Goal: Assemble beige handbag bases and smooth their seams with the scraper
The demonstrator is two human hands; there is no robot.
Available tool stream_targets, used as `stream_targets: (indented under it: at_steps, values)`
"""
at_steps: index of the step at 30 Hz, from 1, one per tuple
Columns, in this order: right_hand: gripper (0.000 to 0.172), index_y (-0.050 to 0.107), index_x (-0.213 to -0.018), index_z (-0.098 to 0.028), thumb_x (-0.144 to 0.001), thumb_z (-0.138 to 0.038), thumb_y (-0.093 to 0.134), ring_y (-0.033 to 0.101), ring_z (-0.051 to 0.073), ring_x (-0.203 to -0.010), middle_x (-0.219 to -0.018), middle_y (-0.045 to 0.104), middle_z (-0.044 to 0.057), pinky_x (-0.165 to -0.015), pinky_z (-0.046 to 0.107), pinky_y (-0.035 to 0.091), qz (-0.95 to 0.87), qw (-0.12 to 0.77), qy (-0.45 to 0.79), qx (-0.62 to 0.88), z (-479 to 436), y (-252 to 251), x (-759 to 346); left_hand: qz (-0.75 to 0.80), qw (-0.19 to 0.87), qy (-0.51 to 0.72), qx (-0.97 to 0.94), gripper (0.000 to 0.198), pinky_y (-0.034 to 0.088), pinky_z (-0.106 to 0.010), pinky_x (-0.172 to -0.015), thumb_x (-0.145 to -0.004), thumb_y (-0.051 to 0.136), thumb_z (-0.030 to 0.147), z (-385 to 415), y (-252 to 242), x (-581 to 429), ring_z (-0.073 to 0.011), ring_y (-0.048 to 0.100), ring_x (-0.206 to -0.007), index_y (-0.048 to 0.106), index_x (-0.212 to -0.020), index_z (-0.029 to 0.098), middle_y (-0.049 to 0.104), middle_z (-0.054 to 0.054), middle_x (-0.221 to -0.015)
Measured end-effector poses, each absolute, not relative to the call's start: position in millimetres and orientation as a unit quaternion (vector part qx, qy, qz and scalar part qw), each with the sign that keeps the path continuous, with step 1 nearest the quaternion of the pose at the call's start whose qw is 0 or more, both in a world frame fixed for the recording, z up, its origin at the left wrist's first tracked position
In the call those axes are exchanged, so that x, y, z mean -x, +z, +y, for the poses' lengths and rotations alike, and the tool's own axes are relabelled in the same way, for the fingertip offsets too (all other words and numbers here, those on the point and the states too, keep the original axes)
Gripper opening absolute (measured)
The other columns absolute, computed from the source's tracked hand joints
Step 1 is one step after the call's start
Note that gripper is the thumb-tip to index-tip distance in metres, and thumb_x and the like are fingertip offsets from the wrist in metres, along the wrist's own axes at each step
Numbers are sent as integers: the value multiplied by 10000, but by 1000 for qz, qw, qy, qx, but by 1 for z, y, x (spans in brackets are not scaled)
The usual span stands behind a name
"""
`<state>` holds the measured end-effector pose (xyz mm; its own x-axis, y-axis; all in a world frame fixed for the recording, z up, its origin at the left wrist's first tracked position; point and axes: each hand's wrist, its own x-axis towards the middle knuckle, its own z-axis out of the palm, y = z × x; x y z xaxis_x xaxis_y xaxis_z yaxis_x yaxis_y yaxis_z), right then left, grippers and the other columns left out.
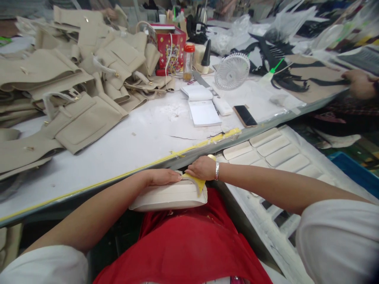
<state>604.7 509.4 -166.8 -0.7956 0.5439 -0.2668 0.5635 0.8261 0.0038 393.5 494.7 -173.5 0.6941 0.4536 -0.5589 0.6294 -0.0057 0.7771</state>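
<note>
A cream, boxy bag body [171, 195] lies across my lap, below the table edge. Along its upper side my left hand [161, 176] holds it, fingers stretched together over the top and the thumb hidden. My right hand [203, 168], with a silver bracelet at the wrist, is closed on a yellow piece of cloth or tape [198, 183] at the bag body's right end. Part of that yellow piece drapes down over the cream surface. The fingertips of both hands nearly meet.
Beige bag parts [89, 118] are heaped on the table's left. Ahead are a notepad [204, 112], a phone [245, 115], a knife [201, 79] and a white fan [232, 71]. A rack [266, 213] with cream panels [275, 144] adjoins my right. Another person's hand [359, 83] is far right.
</note>
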Motion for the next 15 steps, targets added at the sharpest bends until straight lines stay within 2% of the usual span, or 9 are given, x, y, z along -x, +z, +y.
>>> stream_targets:
  at_steps: [8,12,15]
  values:
    - [518,632,-864,-162,-954,-427,197,631,199,-767,-822,686,91,-628,285,393,942,131,-58,-303,506,-166,-576,385,589,-80,-706,517,393,-240,-798,-792,394,626,494,-176,-367,-202,544,-887,655,-896,193,648,-15,-956]
    - [512,637,-881,-168,-951,-439,207,635,216,-826,-867,689,85,-668,307,427,939,131,-59,-314,501,-157,-552,417,553,-96,-715,582,391,-274,-875,-773,386,662,487,-167,-350,-226,549,-963,648,-999,194,646,-28,-1051]
    - [542,649,-888,-183,-941,-477,197,633,225,-857,-904,689,81,-680,320,449,926,157,-68,-337,505,-141,-555,460,500,-40,-733,600,340,-326,-986,-779,403,640,473,-163,-353,-256,518,-1101,561,-1193,236,572,-28,-1229]
